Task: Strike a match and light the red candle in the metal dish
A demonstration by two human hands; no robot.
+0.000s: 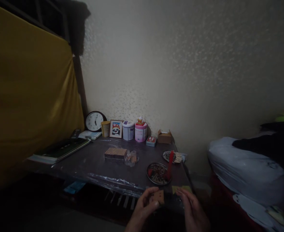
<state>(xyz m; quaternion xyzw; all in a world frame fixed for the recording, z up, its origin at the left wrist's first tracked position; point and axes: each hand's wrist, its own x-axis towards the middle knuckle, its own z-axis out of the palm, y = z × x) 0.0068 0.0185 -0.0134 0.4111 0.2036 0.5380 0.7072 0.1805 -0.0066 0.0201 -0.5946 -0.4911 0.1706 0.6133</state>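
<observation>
My left hand [146,207] is closed around a small tan cardboard box [158,196] with dark marks on its face, thumb in front and fingers behind. To its right is my right hand [191,206], its fingers curled and pressed together at the table's near edge. Something dark and shiny, perhaps clear plastic, shows by those fingertips, but I cannot make out what they grip. A yellowish flat piece [185,188] lies just behind that hand. Beyond both hands, a round metal plate [148,178] holds small mixed bits and a red spoon-like tool [170,164].
A second plate [165,157] carries pale sticks. Mid-table are a row of thin tan boxes [115,153] and crumpled clear plastic [131,158]. Tins [128,131], a framed panda picture [116,129], a clock [95,121] and an open carton [164,137] line the wall. A large book [62,149] lies left.
</observation>
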